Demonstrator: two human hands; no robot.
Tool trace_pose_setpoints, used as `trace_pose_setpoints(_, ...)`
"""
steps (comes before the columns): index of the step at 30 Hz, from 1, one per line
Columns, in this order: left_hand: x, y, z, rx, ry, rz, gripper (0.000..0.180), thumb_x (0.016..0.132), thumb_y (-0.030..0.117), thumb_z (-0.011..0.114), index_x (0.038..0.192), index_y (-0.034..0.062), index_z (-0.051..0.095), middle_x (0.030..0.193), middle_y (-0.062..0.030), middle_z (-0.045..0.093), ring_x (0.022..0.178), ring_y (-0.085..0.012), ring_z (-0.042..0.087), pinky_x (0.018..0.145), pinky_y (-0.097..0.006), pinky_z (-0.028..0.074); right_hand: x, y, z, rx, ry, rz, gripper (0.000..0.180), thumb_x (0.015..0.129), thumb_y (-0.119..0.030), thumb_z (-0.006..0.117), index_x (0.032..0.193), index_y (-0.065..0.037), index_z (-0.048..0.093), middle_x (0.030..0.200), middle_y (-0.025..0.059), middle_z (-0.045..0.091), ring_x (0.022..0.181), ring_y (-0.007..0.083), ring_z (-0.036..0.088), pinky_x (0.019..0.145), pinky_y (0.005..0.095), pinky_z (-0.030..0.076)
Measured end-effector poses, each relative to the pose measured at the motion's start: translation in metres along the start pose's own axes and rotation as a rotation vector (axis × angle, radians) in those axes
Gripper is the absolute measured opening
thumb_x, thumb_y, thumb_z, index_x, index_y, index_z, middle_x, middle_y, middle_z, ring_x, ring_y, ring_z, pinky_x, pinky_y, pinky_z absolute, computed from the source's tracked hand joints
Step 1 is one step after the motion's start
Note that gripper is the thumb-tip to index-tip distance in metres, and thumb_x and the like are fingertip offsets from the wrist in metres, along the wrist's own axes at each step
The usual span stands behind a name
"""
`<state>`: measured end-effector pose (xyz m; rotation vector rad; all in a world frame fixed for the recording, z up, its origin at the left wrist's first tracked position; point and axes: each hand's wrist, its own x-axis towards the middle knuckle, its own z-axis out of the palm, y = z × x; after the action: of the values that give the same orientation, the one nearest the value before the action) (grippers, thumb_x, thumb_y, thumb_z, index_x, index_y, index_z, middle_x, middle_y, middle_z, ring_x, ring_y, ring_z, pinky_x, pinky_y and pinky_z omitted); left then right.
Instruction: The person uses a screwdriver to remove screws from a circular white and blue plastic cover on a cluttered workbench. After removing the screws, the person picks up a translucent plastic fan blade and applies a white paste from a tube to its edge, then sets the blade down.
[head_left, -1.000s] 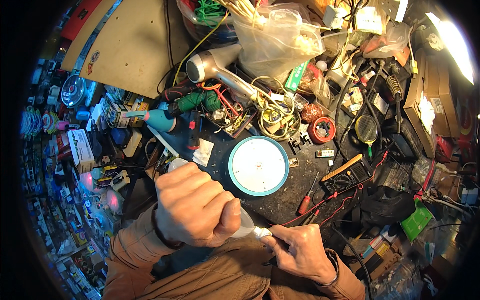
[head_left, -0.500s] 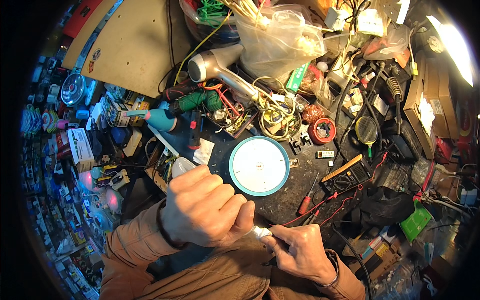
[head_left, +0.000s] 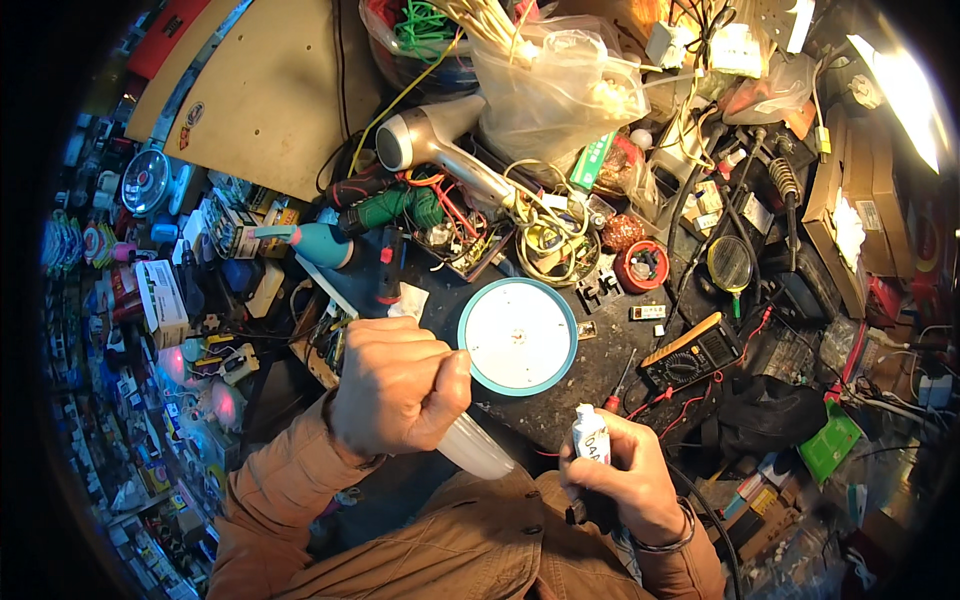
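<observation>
My left hand (head_left: 400, 390) is closed round a smooth, translucent whitish piece (head_left: 475, 447), whose long rounded end sticks out to the lower right above my lap. The rest of that piece is hidden in the fist. In my right hand (head_left: 635, 478) is a small white tube (head_left: 591, 436) with dark print, held upright between thumb and fingers, its narrow white tip upward. Something black shows below the tube, under the thumb. Beyond both hands lies a round white disc (head_left: 517, 335) with a blue-green rim, flat on the dark bench and touched by neither hand.
Right of the disc lie a yellow-edged multimeter (head_left: 690, 352) with red leads and a red tub (head_left: 642, 265) of small parts. A hair dryer (head_left: 440, 150), a teal squeeze bulb (head_left: 322, 243) and coiled cables crowd the back. A lit lamp (head_left: 900, 100) shines at far right.
My hands have moved apart. The translucent piece now points to the lower right instead of the upper left. The white tube now stands upright in my right hand.
</observation>
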<state>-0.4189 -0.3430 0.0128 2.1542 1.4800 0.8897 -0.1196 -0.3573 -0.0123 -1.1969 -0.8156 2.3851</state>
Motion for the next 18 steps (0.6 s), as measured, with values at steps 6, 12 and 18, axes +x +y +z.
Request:
trace_pose_setpoints(6, 0.0, 0.007, 0.01, 0.044, -0.051, 0.054, 0.028, 0.09, 0.006, 0.074, 0.063, 0.0058, 0.063, 0.058, -0.0061, 0.06, 0.049, -0.0258, 0.058, 0.052, -0.038, 0.044, 0.012, -0.009, 0.03, -0.361, 0.017, -0.04, 0.032, 0.089, -0.019, 0.1, 0.105, -0.002, 0.078, 0.092, -0.0004, 0.073, 0.078, 0.0044, 0.06, 0.069, 0.0261, 0.051)
trace_pose_setpoints(12, -0.005, 0.011, 0.02, 0.005, -0.059, 0.078, 0.025, 0.09, 0.009, 0.075, 0.067, 0.007, 0.069, 0.06, -0.0054, 0.061, 0.05, -0.0248, 0.061, 0.053, -0.036, 0.047, 0.013, -0.009, 0.036, -0.428, 0.02, -0.038, 0.026, 0.088, -0.014, 0.096, 0.099, -0.002, 0.076, 0.083, 0.0006, 0.072, 0.074, 0.0048, 0.061, 0.067, 0.0281, 0.053)
trace_pose_setpoints(18, -0.013, -0.007, 0.006, -0.117, -0.043, -0.037, 0.046, 0.112, 0.041, 0.047, 0.112, 0.0063, 0.077, 0.113, -0.0144, 0.079, 0.115, -0.0308, 0.076, 0.131, -0.063, 0.036, 0.004, 0.002, 0.022, -0.41, 0.004, 0.017, 0.023, 0.088, -0.011, 0.094, 0.099, -0.003, 0.077, 0.077, -0.0007, 0.072, 0.062, 0.0039, 0.06, 0.056, 0.0256, 0.049)
